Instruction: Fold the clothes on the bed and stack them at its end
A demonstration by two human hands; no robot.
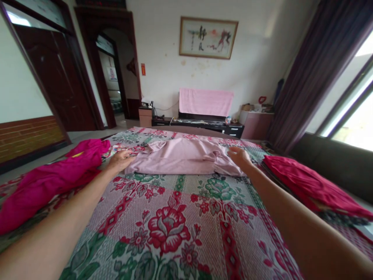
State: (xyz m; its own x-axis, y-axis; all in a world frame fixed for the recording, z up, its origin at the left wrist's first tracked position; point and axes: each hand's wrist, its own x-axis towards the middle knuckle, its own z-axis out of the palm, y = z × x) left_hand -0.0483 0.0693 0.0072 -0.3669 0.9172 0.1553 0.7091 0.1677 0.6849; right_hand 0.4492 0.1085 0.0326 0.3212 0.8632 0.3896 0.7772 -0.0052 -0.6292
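Observation:
A pale pink garment (pixel 177 157) lies spread crosswise on the flowered cloth (pixel 171 229), with folds bunched near both ends. My left hand (pixel 120 161) is at the garment's left edge, its fingers stretched loosely toward the fabric. Over the right end is my right hand (pixel 239 156), fingers extended inward and parted from the thumb. Neither hand shows a clear grip on the fabric, and the undersides of the fingers are partly hidden.
A bright magenta garment (pixel 55 182) lies crumpled at the left. Folded red clothing (pixel 314 184) is stacked at the right, near a dark sofa (pixel 335 167). Beyond the table, a low black cabinet (pixel 198 128) stands by the wall under a pink cloth (pixel 205 102).

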